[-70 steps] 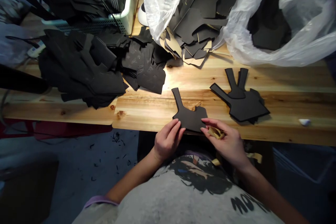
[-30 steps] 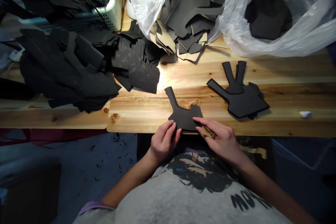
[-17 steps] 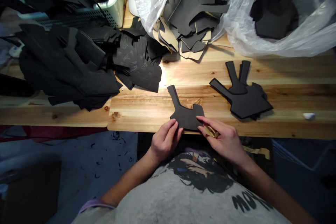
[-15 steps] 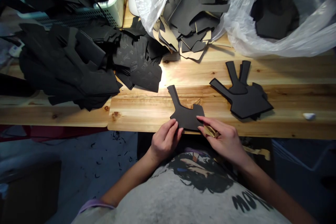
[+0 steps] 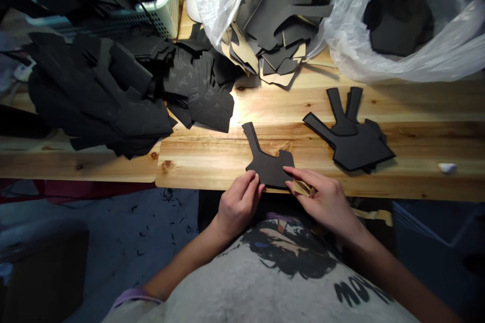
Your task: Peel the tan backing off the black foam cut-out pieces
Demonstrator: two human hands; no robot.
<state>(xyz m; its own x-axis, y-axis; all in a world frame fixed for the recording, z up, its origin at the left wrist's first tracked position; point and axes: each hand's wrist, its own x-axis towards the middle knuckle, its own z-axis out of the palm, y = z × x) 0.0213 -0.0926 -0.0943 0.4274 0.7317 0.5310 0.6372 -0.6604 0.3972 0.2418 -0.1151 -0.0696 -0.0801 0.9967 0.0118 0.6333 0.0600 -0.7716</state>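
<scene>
Plain black cutout [image 5: 270, 168], tan strip [image 5: 301, 188], brown-grained table [image 5: 212, 159]

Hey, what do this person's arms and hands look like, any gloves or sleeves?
The left grip and right grip are ungloved, no jewellery visible. The left forearm emerges from a purple cuff on a grey sleeve; the right sleeve is out of view. Dark lettering marks the grey shirt.

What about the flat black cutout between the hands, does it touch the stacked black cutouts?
No, wooden table shows between the flat black cutout and the stacked black cutouts.
</scene>
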